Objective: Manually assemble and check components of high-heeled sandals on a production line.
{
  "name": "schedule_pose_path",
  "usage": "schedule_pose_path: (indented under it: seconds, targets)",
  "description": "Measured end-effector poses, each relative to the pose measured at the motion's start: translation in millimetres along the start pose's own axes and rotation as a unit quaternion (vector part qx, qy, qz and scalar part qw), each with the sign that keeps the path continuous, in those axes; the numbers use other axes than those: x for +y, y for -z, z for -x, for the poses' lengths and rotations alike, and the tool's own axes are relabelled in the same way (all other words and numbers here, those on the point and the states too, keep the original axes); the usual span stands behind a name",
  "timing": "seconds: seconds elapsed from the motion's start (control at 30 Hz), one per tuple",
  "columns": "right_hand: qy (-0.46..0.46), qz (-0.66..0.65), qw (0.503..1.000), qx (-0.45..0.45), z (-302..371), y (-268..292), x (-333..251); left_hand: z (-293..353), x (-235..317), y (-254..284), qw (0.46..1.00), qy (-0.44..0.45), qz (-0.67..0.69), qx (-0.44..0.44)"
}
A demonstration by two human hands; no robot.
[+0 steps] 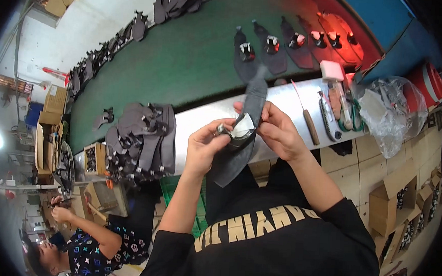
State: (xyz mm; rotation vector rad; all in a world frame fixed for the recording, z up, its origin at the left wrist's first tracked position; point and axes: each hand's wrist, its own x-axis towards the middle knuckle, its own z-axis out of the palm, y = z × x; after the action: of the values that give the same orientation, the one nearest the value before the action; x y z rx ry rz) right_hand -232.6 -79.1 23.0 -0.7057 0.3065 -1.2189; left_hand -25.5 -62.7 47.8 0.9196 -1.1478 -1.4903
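A black sandal piece (235,161), long and flat like a sole with a square end, is held up in front of me between both hands. Its narrower upper part rises toward the belt, and a pale, whitish patch shows at the strap in its middle. My left hand (204,146) pinches the strap by a small shiny part at the left edge. On the other side, my right hand (283,134) grips the edge with thumb and fingers. Beyond them, several black soles with straps, one of them a sole (244,56), lie on the green belt (185,60).
Right of my hands, a wooden-handled tool (310,126), a utility knife (328,114) and green-handled scissors (356,118) lie on the metal ledge (191,131). A pile of dark sandal pieces (147,138) stands left. Another person (93,236) works at lower left. Cartons (392,199) stand right.
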Motion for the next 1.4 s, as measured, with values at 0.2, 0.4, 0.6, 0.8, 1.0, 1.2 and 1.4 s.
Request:
schedule_pose_path:
  seconds: [0.2,0.4,0.6,0.8,1.0,1.2,1.4]
  targets:
    - [0.006,0.029,0.999,0.014,7.6,-37.2,-19.0,49.8,-0.4,16.6,0.991,-0.003,0.116,0.064]
    - [-0.059,0.318,0.944,-0.059,42.4,-52.8,-0.3,80.6,-1.6,32.6,0.988,0.006,0.128,0.081]
    - [0.003,0.405,0.913,-0.052,56.3,-61.0,9.6,87.9,0.0,29.5,0.989,-0.015,0.107,0.096]
    - [0.028,0.467,0.881,-0.065,60.7,-60.5,10.1,87.2,-3.6,27.8,0.988,-0.013,0.128,0.082]
    - [0.043,0.475,0.876,-0.068,62.8,-58.1,12.3,86.1,-4.9,26.3,0.988,-0.015,0.136,0.076]
    - [0.051,0.481,0.872,-0.075,63.8,-55.2,12.4,86.3,-6.2,25.7,0.988,-0.020,0.135,0.077]
    - [0.047,0.494,0.864,-0.083,63.8,-56.2,9.8,87.4,-5.8,24.2,0.988,-0.020,0.126,0.083]
